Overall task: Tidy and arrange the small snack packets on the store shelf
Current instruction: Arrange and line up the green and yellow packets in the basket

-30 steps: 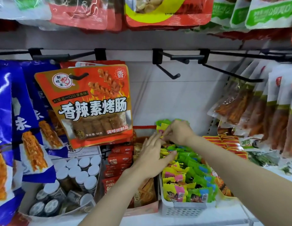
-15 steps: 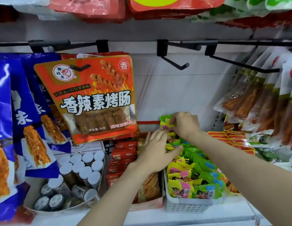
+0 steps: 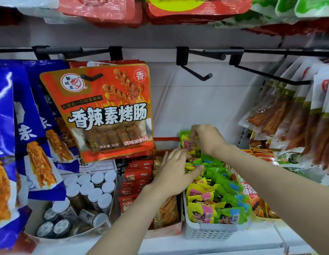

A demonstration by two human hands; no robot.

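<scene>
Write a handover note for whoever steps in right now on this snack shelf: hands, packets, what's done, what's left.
Right hand: at the back of the white basket, pinching a yellow-and-pink packet upright.
Left hand: fingers straight, pressing the left side of the packet rows, holding nothing.
Done: the front packets stand in rough rows, yellow on the left, green on the right.
Left: seat the pinched packet, then straighten the jumbled packets at the middle and back.
</scene>
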